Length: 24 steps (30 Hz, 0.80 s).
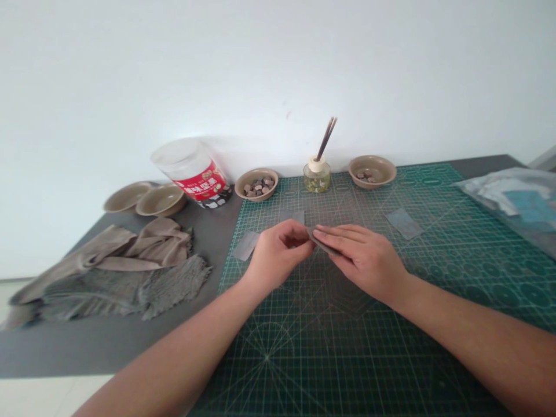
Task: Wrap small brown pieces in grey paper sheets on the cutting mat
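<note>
Above the middle of the green cutting mat, my two hands meet at a thin dark grey sheet (pixel 320 241) that looks like sandpaper. My right hand (pixel 369 255) grips it, fingers stretched together along its upper face and thumb beneath. My left hand (pixel 280 252) is closed in a pinch, its fingertips at the sheet's left end; what they hold is hidden. Beyond my hands lie flat grey pieces: one by my left wrist (pixel 245 245), one partly behind my left hand (pixel 293 216), and a grey rectangle (pixel 403 224) to the right.
Two bowls hold small stone-like pieces: a left bowl (pixel 240 191) and a right bowl (pixel 386 174). Between them stands a reed diffuser (pixel 317 176). A clear tub (pixel 191 171), stacked-looking bowls (pixel 124 200) and crumpled cloths (pixel 117 272) are left; a plastic bag (pixel 521 200) lies right.
</note>
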### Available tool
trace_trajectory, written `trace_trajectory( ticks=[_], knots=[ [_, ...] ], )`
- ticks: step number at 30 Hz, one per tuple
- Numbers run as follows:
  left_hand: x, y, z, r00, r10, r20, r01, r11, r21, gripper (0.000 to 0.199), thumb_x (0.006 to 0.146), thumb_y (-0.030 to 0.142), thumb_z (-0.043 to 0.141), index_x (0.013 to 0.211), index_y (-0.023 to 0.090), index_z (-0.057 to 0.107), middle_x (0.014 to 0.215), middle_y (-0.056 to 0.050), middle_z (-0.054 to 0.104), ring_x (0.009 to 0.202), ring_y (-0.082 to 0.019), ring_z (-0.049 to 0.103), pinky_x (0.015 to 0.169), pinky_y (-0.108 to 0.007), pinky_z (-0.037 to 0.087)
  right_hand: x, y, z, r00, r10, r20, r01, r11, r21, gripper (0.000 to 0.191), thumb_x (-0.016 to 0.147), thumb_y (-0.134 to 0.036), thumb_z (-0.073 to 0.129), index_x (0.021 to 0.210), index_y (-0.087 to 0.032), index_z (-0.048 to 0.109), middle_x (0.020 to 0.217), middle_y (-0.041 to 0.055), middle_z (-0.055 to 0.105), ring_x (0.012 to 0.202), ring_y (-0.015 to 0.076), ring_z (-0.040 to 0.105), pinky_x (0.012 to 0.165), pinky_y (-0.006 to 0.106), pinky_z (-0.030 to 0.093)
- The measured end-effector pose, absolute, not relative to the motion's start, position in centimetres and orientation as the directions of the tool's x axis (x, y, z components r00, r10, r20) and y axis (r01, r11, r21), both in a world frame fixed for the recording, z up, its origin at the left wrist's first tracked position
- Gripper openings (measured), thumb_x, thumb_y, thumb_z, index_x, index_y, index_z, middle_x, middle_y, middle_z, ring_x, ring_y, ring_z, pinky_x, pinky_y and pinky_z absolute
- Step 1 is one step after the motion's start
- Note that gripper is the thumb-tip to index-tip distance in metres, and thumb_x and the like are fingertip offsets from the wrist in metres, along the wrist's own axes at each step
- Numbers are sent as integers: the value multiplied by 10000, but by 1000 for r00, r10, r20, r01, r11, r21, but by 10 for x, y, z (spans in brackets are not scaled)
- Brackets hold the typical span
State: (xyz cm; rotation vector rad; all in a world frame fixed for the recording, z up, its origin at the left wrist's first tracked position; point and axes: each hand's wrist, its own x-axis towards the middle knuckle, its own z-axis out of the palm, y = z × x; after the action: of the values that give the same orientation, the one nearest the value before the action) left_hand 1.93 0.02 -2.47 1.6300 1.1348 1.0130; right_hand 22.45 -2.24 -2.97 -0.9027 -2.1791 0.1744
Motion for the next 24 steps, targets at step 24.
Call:
trace_trajectory(
  ticks=[24],
  knots=[
    [20,-2,-26,152,968,201,229,-232,945,158,787,262,783,811,157,668,748,-14,707,652,-117,619,596,-226,483,223,-18,-26,-364,750,552,697,612,-373,357,972,-115,524,1296,-147,669,1287,78,708,1128,204,715,991,341,590]
  ],
)
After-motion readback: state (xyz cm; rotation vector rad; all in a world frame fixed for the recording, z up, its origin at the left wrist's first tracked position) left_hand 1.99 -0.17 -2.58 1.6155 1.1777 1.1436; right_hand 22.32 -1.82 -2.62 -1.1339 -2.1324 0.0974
